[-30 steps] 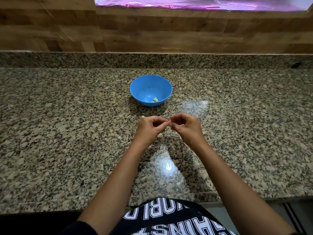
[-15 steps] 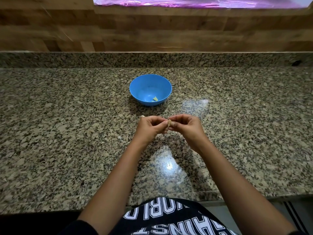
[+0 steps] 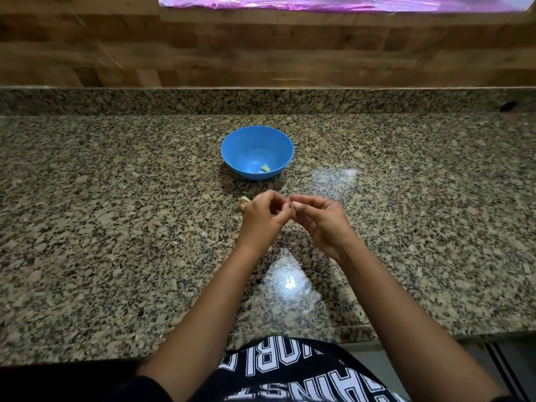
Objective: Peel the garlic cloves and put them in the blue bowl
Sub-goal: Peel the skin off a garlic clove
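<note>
So the left hand (image 3: 265, 220) and right hand (image 3: 323, 226) are both pinching one garlic clove (image 3: 296, 205) between curled fingertips, near the blue bowl (image 3: 232, 158).

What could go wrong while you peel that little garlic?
The garlic clove is small and pinched between the left hand and right hand over the counter, short of the blue bowl, so it might slip and roll off. The loose garlic piece beside the left hand could get nudged away too.
</note>
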A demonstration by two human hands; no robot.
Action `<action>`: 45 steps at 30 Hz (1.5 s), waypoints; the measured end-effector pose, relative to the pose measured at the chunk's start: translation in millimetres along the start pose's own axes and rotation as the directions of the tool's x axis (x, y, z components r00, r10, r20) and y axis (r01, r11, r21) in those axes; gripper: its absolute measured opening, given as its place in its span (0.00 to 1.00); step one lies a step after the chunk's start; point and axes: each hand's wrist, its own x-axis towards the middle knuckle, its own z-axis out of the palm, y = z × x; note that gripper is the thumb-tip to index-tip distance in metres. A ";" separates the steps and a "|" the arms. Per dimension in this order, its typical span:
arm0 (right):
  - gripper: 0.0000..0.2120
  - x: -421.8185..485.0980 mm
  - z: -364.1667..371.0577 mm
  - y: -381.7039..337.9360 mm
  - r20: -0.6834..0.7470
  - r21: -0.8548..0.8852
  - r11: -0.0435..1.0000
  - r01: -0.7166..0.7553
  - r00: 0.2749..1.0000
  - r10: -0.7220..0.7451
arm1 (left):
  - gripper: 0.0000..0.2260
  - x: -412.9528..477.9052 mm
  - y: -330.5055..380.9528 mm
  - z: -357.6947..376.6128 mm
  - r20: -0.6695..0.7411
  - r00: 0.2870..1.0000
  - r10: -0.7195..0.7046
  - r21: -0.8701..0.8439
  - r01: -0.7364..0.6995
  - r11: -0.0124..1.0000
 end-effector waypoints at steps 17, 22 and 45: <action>0.05 0.5 -6.9 -8.5 0.048 -0.088 0.996 0.025 0.999 -0.021 | 0.10 2.3 6.3 -9.1 0.126 0.966 0.224 -0.048 -0.220 0.974; 0.07 2.2 -10.7 -10.5 0.116 -0.086 0.996 0.031 0.993 -0.021 | 0.12 3.8 3.6 -9.7 0.097 0.987 0.126 -0.175 -0.108 0.979; 0.05 6.0 -14.6 -2.4 -0.043 -0.131 0.989 0.067 0.996 -0.073 | 0.14 -0.3 -8.4 -6.6 0.270 0.951 -0.152 -0.122 0.191 0.974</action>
